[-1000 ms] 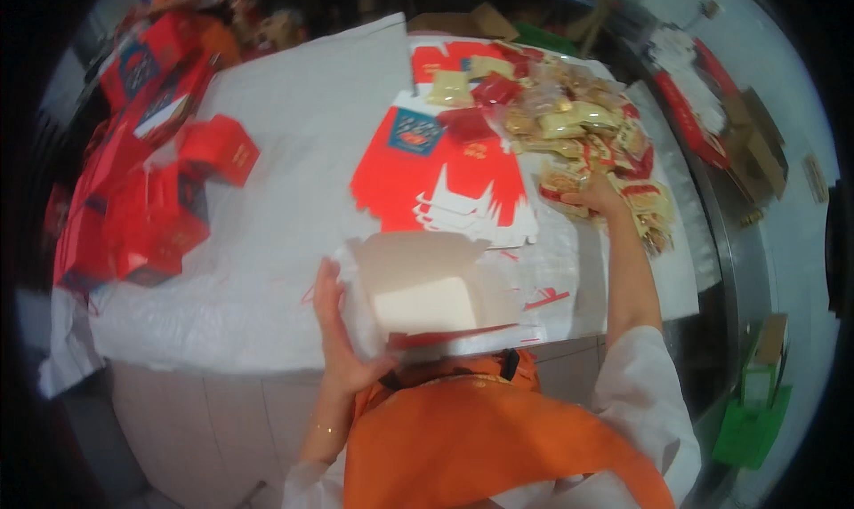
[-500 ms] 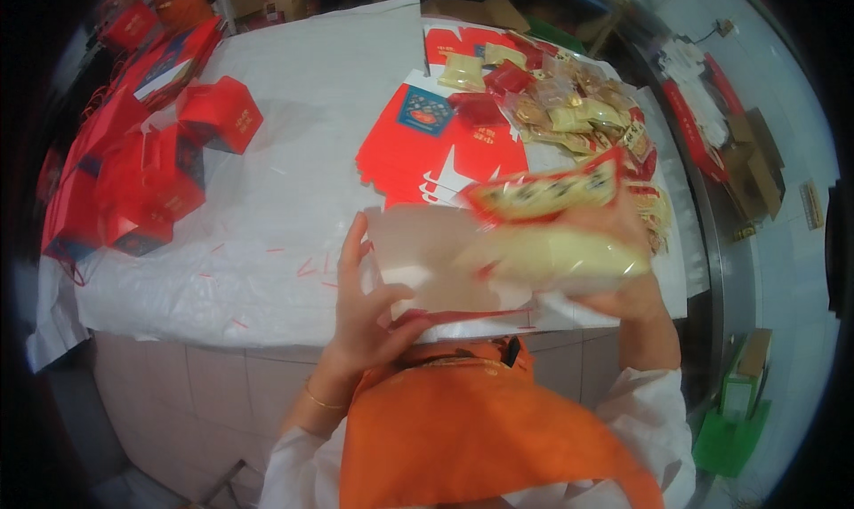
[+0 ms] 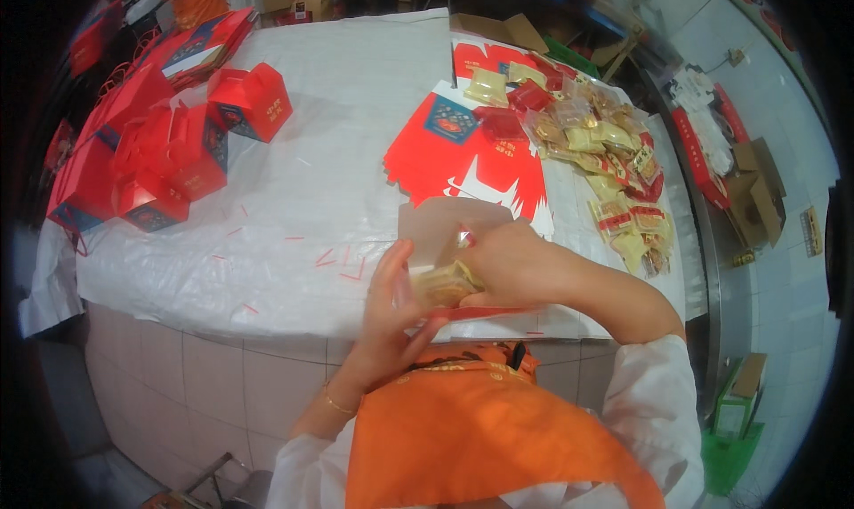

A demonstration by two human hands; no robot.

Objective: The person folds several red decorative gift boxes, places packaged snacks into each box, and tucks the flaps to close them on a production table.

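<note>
An open cardboard box [image 3: 431, 216], brown-grey inside with a red outer edge, lies in front of me at the near side of the table. My left hand [image 3: 390, 309] grips its left wall, the thumb by the near edge and the fingers up along the side. My right hand [image 3: 511, 264] reaches into the box from the right with fingers bent down, slightly blurred. Against those fingers sits a clear-and-yellow snack packet [image 3: 449, 282] inside the box. The right fingertips are partly hidden by the hand itself.
Flat red box blanks [image 3: 454, 158] lie beyond the box. A heap of yellow and red snack packets [image 3: 587, 136] covers the right. Folded red gift boxes [image 3: 178, 149] stand at left on the white-covered table [image 3: 320, 153]. Small red strips [image 3: 325, 258] are scattered near the left hand.
My right hand has brought the packets from the right down into the box; the large red-and-yellow packet is no longer seen above it. My left hand stays at the box's left side.
</note>
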